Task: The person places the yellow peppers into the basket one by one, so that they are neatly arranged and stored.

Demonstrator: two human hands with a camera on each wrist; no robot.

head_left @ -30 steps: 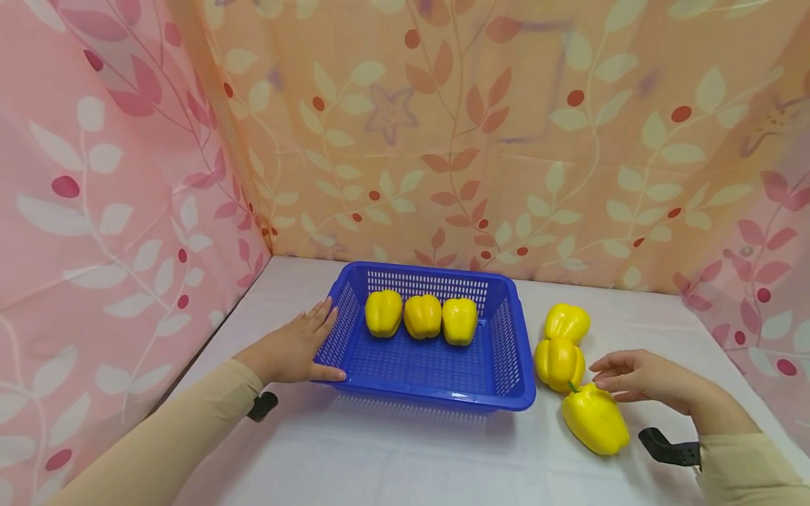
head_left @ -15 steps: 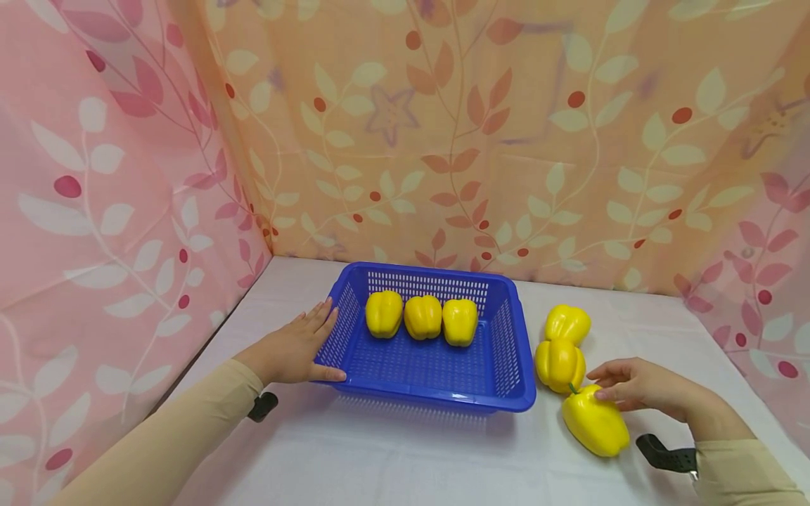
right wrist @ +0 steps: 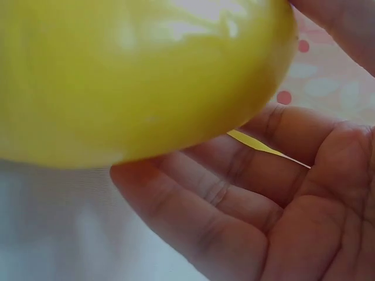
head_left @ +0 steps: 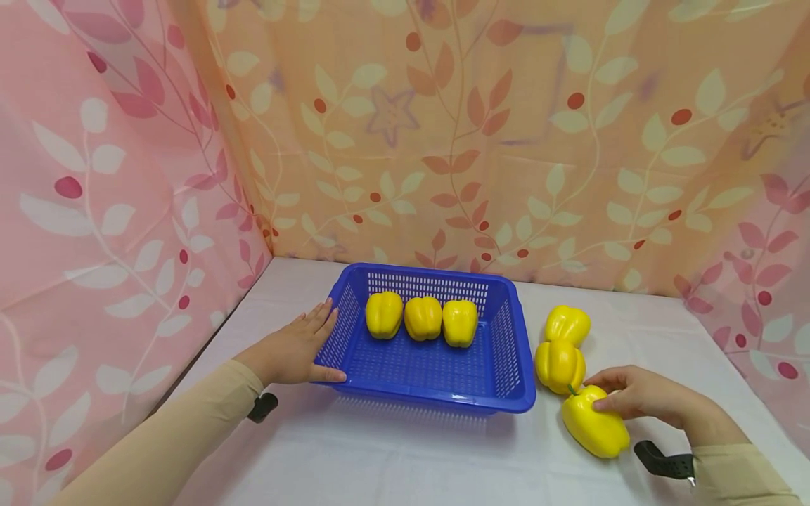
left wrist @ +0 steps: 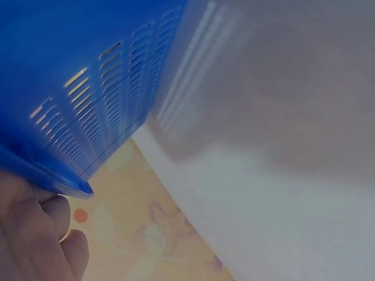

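My right hand (head_left: 652,397) grips a yellow bell pepper (head_left: 595,423) with a green stem, lying on its side at the right of the table. The thumb presses its top and the other fingers reach round its far side; in the right wrist view the fingertips touch the pepper's (right wrist: 135,88) skin. My left hand (head_left: 294,348) rests with straight fingers on the left rim of a blue plastic basket (head_left: 436,400). In the left wrist view, fingers show just by the basket's (left wrist: 35,76) rim. Three yellow bell peppers (head_left: 422,318) stand in a row inside the basket.
Two more yellow bell peppers, a nearer one (head_left: 560,367) and a farther one (head_left: 567,325), sit between the basket's right side and the right hand. A white cloth (head_left: 380,464) covers the table. Flowered curtains (head_left: 405,140) hang behind and at both sides.
My right hand has come down and closed round the nearest pepper, its thumb now lying on the pepper. The left hand and the basket have stayed put.
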